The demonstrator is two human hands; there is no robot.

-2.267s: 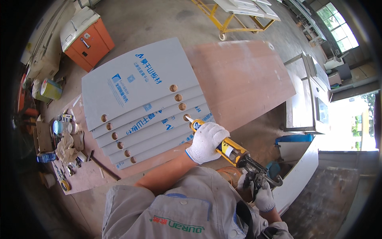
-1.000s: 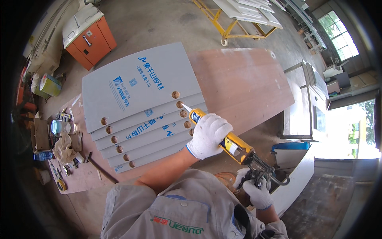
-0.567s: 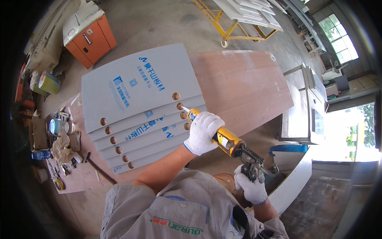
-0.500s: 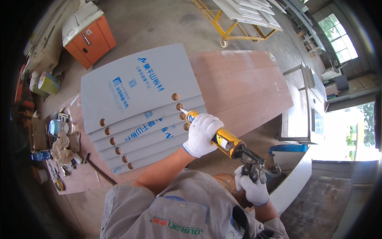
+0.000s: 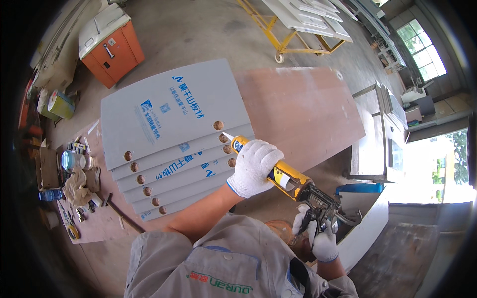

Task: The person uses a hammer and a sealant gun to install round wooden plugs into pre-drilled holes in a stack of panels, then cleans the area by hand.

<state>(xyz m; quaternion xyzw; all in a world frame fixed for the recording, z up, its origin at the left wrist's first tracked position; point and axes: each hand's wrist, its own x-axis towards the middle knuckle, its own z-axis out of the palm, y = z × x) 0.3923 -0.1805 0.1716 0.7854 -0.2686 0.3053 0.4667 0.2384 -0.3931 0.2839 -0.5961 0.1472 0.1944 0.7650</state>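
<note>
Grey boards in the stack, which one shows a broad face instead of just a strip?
The top board, set farthest back: its broad printed face shows, while the lower boards show only narrow near-side strips.

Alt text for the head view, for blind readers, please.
A white-gloved left hand holds the front of a yellow caulking gun, the gloved right hand its rear; the nozzle points toward stepped gray panels with round holes.
</note>
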